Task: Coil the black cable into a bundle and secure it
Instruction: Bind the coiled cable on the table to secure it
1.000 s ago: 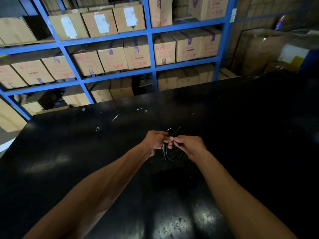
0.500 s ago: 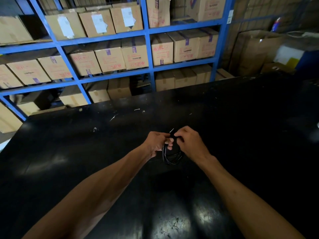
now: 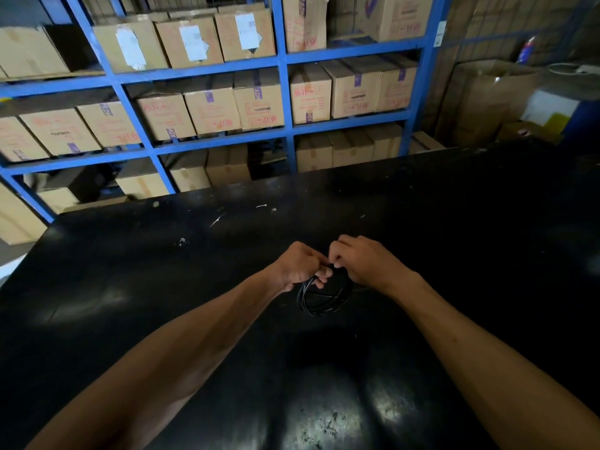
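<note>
The black cable [image 3: 319, 302] is wound into a small round coil that hangs below my two hands, over the middle of the black table [image 3: 162, 287]. My left hand [image 3: 298, 264] pinches the top of the coil with fingers closed on it. My right hand [image 3: 360, 261] is closed on the same top part from the right side, its fingertips touching those of the left hand. The cable's ends and anything wrapped around the coil are hidden between the fingers.
Blue metal shelving [image 3: 285, 92] packed with cardboard boxes [image 3: 259, 102] stands behind the table's far edge. More boxes [image 3: 487, 99] are stacked at the back right. Small white scraps [image 3: 216, 219] lie on the far part of the tabletop.
Both hands stay on the coil's top. The right hand has turned over the pinch point. A short light tip seen above the hands earlier is no longer visible.
</note>
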{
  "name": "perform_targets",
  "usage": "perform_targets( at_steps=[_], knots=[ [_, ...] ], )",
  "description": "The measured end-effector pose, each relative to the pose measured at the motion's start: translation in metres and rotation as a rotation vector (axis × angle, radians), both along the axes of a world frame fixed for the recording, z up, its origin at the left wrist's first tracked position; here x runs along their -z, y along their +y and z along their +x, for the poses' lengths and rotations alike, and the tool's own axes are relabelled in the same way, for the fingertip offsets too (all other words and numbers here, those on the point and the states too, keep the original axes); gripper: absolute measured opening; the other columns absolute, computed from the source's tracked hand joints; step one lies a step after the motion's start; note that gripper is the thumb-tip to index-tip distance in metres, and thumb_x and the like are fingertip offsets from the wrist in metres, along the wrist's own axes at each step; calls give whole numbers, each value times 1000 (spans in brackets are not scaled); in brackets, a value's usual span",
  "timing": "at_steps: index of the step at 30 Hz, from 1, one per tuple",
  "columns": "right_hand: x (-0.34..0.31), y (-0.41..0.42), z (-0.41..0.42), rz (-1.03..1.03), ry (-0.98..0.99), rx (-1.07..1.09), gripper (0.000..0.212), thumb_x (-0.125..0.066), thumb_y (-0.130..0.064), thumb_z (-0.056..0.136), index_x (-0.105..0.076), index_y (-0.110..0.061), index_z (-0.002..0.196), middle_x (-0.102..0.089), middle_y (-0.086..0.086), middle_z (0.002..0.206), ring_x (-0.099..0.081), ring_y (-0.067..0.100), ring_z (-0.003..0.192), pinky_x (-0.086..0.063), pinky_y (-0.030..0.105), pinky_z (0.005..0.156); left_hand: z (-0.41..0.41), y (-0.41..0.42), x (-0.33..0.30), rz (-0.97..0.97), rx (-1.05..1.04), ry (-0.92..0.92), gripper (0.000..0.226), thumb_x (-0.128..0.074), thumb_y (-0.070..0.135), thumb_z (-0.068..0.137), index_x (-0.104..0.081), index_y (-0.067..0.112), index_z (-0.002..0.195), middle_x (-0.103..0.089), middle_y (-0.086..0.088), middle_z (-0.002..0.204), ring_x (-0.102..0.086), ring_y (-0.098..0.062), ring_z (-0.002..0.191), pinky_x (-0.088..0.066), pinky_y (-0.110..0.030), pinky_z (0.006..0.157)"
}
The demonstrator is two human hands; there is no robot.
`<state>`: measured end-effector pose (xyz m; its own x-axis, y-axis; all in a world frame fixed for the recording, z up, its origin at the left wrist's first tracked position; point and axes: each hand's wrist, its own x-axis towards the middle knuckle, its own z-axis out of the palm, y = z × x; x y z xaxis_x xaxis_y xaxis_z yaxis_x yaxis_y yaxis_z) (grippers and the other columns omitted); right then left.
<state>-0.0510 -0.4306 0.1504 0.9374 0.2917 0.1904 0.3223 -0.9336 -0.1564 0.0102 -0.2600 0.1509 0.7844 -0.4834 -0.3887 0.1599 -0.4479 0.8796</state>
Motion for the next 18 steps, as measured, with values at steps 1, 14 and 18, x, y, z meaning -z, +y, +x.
perform_targets(
  at_steps=[1, 14, 18],
  knots=[
    [3, 0, 2, 95, 30, 57, 33, -65, -1, 87, -54, -22, 110, -59, -4, 103, -62, 20, 88, -44, 31, 68, 2, 2, 0, -13, 18, -16, 14, -64, -11, 88, -72, -12, 100, -69, -12, 72, -65, -17, 64, -59, -24, 61],
    [10, -5, 14, 348, 58, 538, 21, -67, -23, 93, -68, -28, 113, -63, 4, 120, -61, 25, 107, -51, 42, 84, 15, 30, 20, -325, -81, -14, 22, -57, 12, 100, -74, 13, 114, -68, -6, 87, -62, -13, 75, -56, -30, 80],
    [6, 7, -1, 157, -242, 98, 53, -67, -13, 83, -58, -12, 135, -54, 15, 138, -54, 34, 121, -49, 46, 98, 21, 11, 13, -314, -364, 68, 22, -51, 4, 101, -72, 2, 107, -72, -17, 94, -68, -30, 89, -56, -44, 91]
  ],
)
